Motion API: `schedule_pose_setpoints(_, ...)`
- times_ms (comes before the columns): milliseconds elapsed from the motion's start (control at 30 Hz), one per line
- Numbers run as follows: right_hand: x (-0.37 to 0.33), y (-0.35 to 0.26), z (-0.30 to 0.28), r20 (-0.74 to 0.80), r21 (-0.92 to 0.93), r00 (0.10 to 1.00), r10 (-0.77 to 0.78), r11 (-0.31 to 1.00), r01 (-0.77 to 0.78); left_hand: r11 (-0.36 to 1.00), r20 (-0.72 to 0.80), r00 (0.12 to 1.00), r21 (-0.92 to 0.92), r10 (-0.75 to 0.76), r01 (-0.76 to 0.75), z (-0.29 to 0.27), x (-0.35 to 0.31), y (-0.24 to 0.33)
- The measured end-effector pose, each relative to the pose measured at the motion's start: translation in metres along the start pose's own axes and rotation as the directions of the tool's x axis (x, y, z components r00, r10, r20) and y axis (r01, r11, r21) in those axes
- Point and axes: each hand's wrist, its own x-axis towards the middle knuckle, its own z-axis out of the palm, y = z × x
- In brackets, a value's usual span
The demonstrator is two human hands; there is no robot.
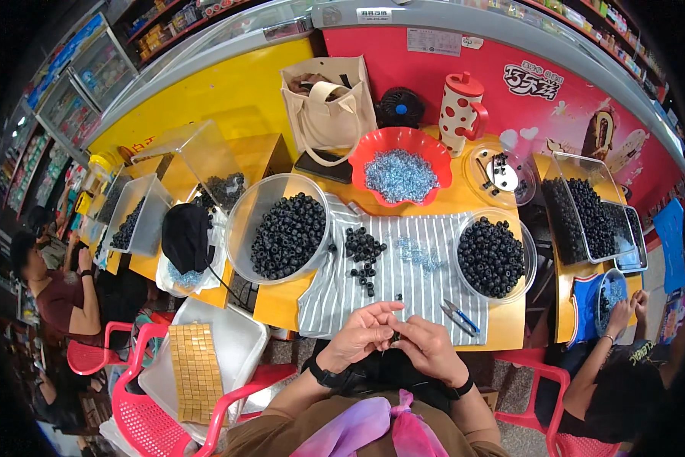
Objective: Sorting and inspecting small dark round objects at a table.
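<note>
My left hand (361,335) and my right hand (431,349) meet just off the near edge of a grey-and-white striped cloth (331,301). A small round black piece (395,335) is pinched between their fingertips; its fine details are too small to make out. On the cloth lie a loose pile of similar black pieces (364,247) and a scatter of small clear blue pieces (418,254). A single black piece (399,297) sits close beyond my fingers. To the right rests a pair of small snips (459,317) with blue handles.
Tubs of black pieces stand left (241,255) and right (531,270). Behind are a red bowl (363,145) of blue pieces, a dotted tumbler (458,114), a fan (400,108) and a beige bag (327,114). Pink chairs (148,419) flank me; co-workers sit at both sides.
</note>
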Motion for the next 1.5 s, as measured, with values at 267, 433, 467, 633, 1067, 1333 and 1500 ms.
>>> schedule_pose_setpoints(267,-0.005,0.017,0.006,0.003,0.042,0.996,-0.084,0.996,0.084,0.996,0.053,0.995,-0.021,-0.09,0.091,-0.01,0.005,-0.01)
schedule_pose_setpoints(433,-0.007,0.02,0.008,0.002,0.034,0.994,-0.105,0.994,0.105,0.991,0.07,0.988,-0.005,-0.136,0.137,-0.018,0.004,-0.014)
schedule_pose_setpoints(467,-0.006,0.02,0.009,-0.011,0.027,0.994,-0.109,0.994,0.109,0.99,0.07,0.987,-0.009,-0.142,0.143,-0.017,0.005,-0.012)
schedule_pose_setpoints(633,-0.009,0.02,0.015,-0.048,0.075,0.996,-0.078,0.994,0.082,0.991,0.081,0.987,0.006,-0.136,0.136,-0.022,0.002,-0.018)
schedule_pose_setpoints(1067,-0.003,0.023,0.005,0.024,0.149,1.0,-0.02,0.989,0.017,0.994,-0.053,0.997,0.085,-0.057,0.062,-0.007,0.004,-0.008)
schedule_pose_setpoints(1333,-0.001,0.008,-0.007,0.031,0.339,0.999,0.027,0.94,-0.036,0.999,0.017,0.999,-0.037,-0.037,0.037,0.009,0.001,-0.001)
schedule_pose_setpoints(1500,-0.006,0.008,0.001,-0.025,0.216,0.993,-0.118,0.969,0.12,0.998,0.043,0.997,-0.035,-0.057,0.058,0.006,-0.006,-0.008)
